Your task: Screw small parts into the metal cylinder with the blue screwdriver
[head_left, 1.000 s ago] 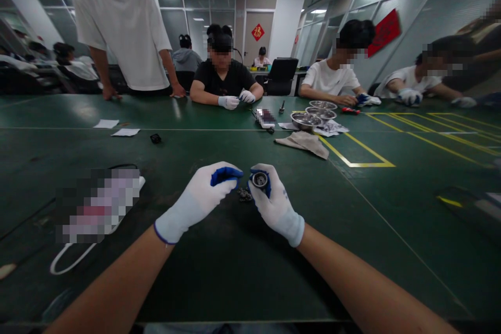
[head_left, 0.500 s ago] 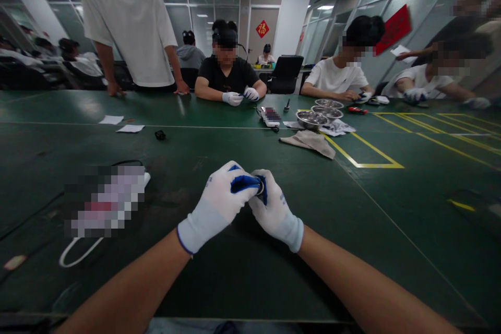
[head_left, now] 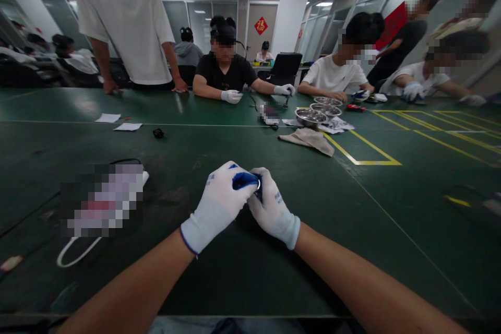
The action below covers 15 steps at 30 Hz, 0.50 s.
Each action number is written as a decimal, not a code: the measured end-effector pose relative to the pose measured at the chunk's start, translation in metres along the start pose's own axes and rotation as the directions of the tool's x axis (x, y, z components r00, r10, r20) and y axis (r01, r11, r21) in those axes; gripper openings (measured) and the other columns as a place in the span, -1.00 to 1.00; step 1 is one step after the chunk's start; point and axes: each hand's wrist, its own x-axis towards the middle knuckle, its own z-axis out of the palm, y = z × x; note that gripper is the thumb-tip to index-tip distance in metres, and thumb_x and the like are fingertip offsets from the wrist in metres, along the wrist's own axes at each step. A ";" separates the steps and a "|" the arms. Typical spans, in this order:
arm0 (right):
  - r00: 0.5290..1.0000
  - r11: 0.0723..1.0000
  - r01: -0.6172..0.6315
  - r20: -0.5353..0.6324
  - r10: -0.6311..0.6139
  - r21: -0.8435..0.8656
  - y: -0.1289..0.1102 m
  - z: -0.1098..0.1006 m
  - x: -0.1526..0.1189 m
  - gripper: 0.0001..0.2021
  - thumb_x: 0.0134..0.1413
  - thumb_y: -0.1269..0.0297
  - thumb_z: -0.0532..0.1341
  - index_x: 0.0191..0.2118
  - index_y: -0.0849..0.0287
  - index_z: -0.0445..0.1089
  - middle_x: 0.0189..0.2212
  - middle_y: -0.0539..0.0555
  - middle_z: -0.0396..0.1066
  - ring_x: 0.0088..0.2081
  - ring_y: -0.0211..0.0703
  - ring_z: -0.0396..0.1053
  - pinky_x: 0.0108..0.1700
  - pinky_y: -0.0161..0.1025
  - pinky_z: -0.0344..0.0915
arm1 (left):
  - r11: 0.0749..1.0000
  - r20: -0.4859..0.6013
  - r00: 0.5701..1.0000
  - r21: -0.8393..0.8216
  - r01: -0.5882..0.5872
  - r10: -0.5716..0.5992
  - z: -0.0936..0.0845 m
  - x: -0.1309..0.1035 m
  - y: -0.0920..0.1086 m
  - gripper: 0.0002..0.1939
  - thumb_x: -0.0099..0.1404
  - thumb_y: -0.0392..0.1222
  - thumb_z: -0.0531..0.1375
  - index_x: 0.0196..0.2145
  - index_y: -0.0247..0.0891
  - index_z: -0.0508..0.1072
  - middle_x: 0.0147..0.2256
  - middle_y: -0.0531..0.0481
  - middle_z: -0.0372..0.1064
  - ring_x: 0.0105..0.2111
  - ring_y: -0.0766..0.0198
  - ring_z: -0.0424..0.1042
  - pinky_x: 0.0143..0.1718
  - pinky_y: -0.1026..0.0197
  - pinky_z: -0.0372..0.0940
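Note:
Both my hands wear white knit gloves with blue palms and meet over the green table. Between the fingertips is a small dark piece with a shiny silvery ring-like edge; most of it is hidden by the gloves, so its kind is unclear. My left hand pinches it from the left with thumb and fingers closed. From the right, my right hand has its fingers curled round the same piece.
On the left lies a blurred-out device with a white loop and cable. Ahead are a small black object, white papers, a beige cloth, steel bowls and a red-black tool. Several people are around the table's far side.
My hands stay together on the small piece, with a slight shift of the fingers. Across the table, the black-shirted person's one gloved hand has reached out to a small dark upright object.

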 end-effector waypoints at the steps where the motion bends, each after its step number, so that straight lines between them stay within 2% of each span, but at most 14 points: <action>1: 1.000 1.000 -0.011 -0.008 0.011 0.012 0.000 0.000 0.001 -0.75 0.15 0.41 0.15 -0.05 0.10 0.20 -0.25 0.09 0.38 -0.25 -0.05 0.40 -0.17 -0.07 0.40 | 0.999 -0.010 1.000 -0.024 -0.021 0.021 0.000 0.001 -0.002 -0.95 0.27 -0.21 0.31 -0.30 -0.21 0.55 -0.23 -0.02 0.53 -0.18 0.12 0.56 -0.06 0.04 0.48; 4: 0.995 0.996 -0.073 -0.070 0.076 0.043 0.003 0.000 0.003 -0.79 0.19 0.35 0.15 -0.06 0.10 0.21 -0.29 0.07 0.39 -0.30 -0.08 0.41 -0.24 -0.11 0.41 | 0.994 -0.076 0.996 -0.099 -0.052 0.044 -0.002 0.008 -0.013 -0.81 0.30 -0.27 0.27 -0.11 -0.21 0.56 -0.10 -0.06 0.56 -0.05 0.10 0.55 0.06 0.00 0.45; 7: 0.980 0.990 -0.137 -0.138 0.142 0.043 0.006 -0.002 0.005 -0.84 0.21 0.29 0.17 -0.10 0.09 0.24 -0.31 0.04 0.40 -0.34 -0.10 0.41 -0.27 -0.13 0.41 | 0.999 -0.083 0.996 0.033 -0.015 0.018 -0.003 0.015 -0.029 -0.74 0.34 -0.32 0.21 -0.04 -0.22 0.56 -0.02 -0.11 0.54 0.02 0.08 0.51 0.16 -0.03 0.38; 9: 0.970 0.985 -0.167 -0.170 0.172 0.043 0.009 -0.004 0.006 -0.84 0.19 0.28 0.18 -0.12 0.08 0.26 -0.33 0.03 0.41 -0.33 -0.10 0.42 -0.26 -0.13 0.42 | 0.981 0.030 1.000 0.193 -0.003 -0.003 -0.003 0.019 -0.039 -0.73 0.33 -0.32 0.21 -0.03 -0.23 0.58 -0.01 -0.14 0.51 0.04 0.05 0.50 0.19 -0.04 0.35; 12: 0.958 0.978 -0.205 -0.197 0.208 0.037 0.014 -0.008 0.007 -0.86 0.17 0.26 0.20 -0.15 0.08 0.30 -0.32 0.05 0.44 -0.29 -0.06 0.45 -0.21 -0.10 0.44 | 0.937 0.219 0.975 0.345 -0.052 -0.027 0.000 0.023 -0.050 -0.71 0.32 -0.27 0.24 -0.02 -0.21 0.61 -0.01 -0.15 0.47 0.02 0.02 0.49 0.15 -0.03 0.36; 15: 0.951 0.970 -0.242 -0.191 0.243 0.031 0.017 -0.011 0.009 -0.85 0.15 0.21 0.22 -0.18 0.10 0.36 -0.30 0.09 0.48 -0.25 -0.01 0.48 -0.15 -0.04 0.45 | 0.910 0.282 0.959 0.399 -0.111 -0.007 0.004 0.025 -0.053 -0.76 0.33 -0.20 0.25 -0.08 -0.18 0.64 -0.03 -0.14 0.44 -0.03 0.03 0.49 0.08 0.00 0.39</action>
